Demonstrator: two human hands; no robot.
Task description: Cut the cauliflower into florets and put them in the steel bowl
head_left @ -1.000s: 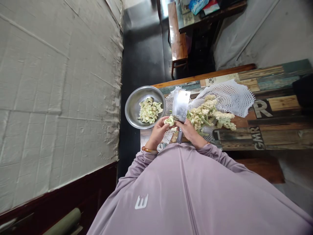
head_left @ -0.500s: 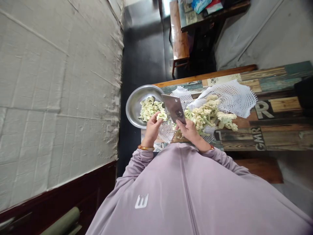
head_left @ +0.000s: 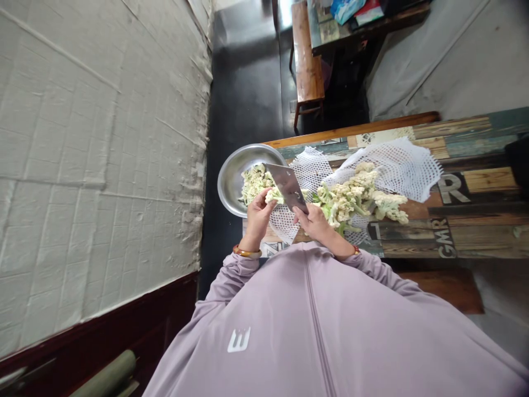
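My left hand (head_left: 259, 212) pinches a small cauliflower floret (head_left: 273, 195) near the rim of a steel basin (head_left: 230, 171). The wide blade of a cleaver (head_left: 288, 184) lies against or just beside that floret; whether it has cut in I cannot tell. My right hand (head_left: 313, 221) is closed on the cleaver's handle end, which the fingers hide. Cut cauliflower pieces (head_left: 253, 183) lie in the basin. To the right of my right hand, larger cauliflower chunks (head_left: 351, 193) with pale green stems rest on white foam netting (head_left: 399, 165).
The basin sits at the left end of a patchwork wood table (head_left: 475, 220). A wooden bench (head_left: 308, 66) and another table (head_left: 326, 36) stand beyond. On the left rises a white covered wall (head_left: 103, 138), with dark floor (head_left: 243, 88) between.
The cleaver has moved left and its blade has come to the floret in my left hand. The whole view has shifted slightly.
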